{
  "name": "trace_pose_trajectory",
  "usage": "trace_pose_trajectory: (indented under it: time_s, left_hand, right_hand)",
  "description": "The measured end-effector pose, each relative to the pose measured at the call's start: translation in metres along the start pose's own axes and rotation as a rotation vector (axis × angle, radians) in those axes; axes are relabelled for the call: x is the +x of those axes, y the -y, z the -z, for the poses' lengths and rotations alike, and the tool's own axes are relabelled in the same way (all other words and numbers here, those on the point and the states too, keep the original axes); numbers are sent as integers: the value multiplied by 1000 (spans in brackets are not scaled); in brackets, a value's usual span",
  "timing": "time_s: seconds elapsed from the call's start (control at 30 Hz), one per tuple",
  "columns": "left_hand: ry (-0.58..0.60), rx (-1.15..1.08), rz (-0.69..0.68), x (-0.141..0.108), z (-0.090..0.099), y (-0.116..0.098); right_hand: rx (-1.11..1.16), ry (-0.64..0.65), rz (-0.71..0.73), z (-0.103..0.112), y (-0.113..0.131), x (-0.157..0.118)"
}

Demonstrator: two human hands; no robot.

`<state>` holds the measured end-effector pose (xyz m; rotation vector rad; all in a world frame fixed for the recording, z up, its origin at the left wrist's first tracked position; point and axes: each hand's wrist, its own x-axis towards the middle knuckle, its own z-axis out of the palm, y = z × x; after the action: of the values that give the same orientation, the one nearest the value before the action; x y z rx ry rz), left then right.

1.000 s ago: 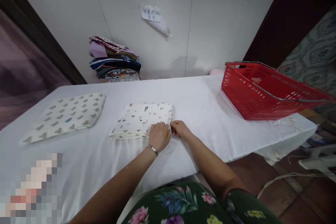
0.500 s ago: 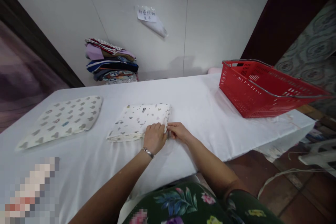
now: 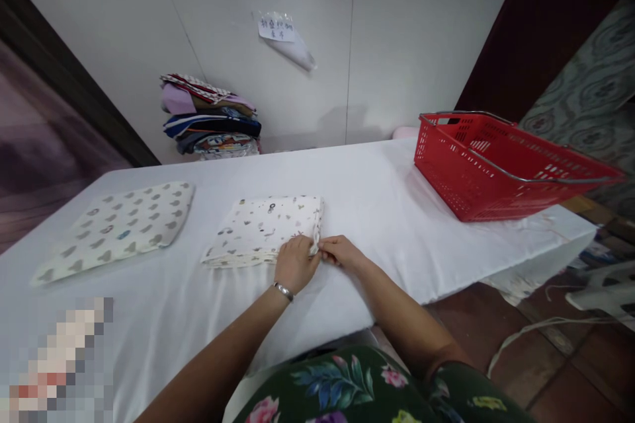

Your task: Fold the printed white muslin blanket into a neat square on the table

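Observation:
A white folded cloth (image 3: pixel 262 225) with small printed figures lies flat on the table in front of me, its layers stacked at the near edge. My left hand (image 3: pixel 297 264), with a metal band at the wrist, is on the cloth's near right corner, fingers curled over it. My right hand (image 3: pixel 342 253) pinches the cloth's right edge at that same corner, close beside the left fingers. Part of the corner is hidden under the hands. Further left lies another folded cloth (image 3: pixel 124 228), white with grey mouse-head-like shapes, apart from both hands.
A red plastic basket (image 3: pixel 476 185) with metal handles stands on the right of the white-covered table (image 3: pixel 367 192). Folded fabrics (image 3: pixel 213 115) are piled by the wall. A paper note (image 3: pixel 276 28) hangs there. A blurred-out patch (image 3: pixel 59 357) covers something at lower left.
My hands have shifted very slightly to the right and down along the cloth's right edge. Both cloths and the basket stay where they were.

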<state>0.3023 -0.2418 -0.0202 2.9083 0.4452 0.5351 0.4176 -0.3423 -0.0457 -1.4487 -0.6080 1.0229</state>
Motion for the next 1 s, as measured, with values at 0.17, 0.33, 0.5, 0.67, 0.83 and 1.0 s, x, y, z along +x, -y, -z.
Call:
trace_pose_trajectory:
  time_s: [0.17, 0.33, 0.5, 0.67, 0.83, 1.0]
  left_hand:
    - [14, -74, 197, 13, 13, 11]
    - [-63, 3, 154, 19, 27, 19]
    - [26, 137, -136, 10, 13, 11]
    - [154, 200, -241, 7, 2, 5]
    - [108, 209, -250, 13, 14, 8]
    - [166, 232, -304, 8, 2, 9]
  right_hand:
    - [1, 64, 38, -6, 0, -1]
    - [-137, -237, 36, -10, 0, 1]
    - [-372, -279, 1, -10, -2, 6]
    - [-416, -257, -8, -9, -4, 9]
    - [-250, -225, 12, -7, -6, 6]
    - [-124, -343, 26, -4, -7, 9]
